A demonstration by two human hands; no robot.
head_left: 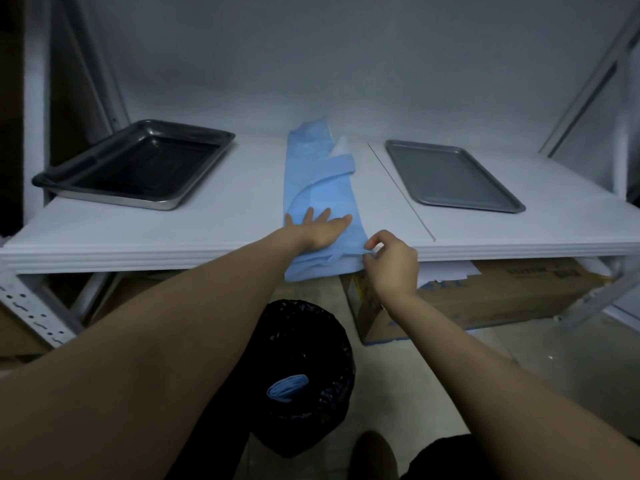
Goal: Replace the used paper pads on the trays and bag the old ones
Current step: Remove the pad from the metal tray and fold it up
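Head view looks down on a white shelf board with both bare forearms reaching in from the bottom edge. A long strip of light blue paper pads, loosely folded and overlapping, lies down the middle of the board, and its near end hangs over the front edge. The left hand rests flat on this blue paper just behind the edge, palm down, fingers straight and spread. The right hand is just beside it at the lip of the board, with thumb and forefinger pinching the right-hand corner of the overhanging paper and the other fingers curled loosely.

A deep black rectangular metal tray sits at the left of the board, well apart from the paper, and its bottom is bare. A shallow grey flat metal tray lies at the right, likewise bare, beyond a thin seam in the board.

On the floor below the hands stands a black plastic bin bag, mouth open upward, with a rolled-up blue paper pad inside it. A brown cardboard box lies under the shelf at the right, with white sheets on top. A perforated white metal upright slants at the lower left. The toe of a dark shoe shows at the bottom.
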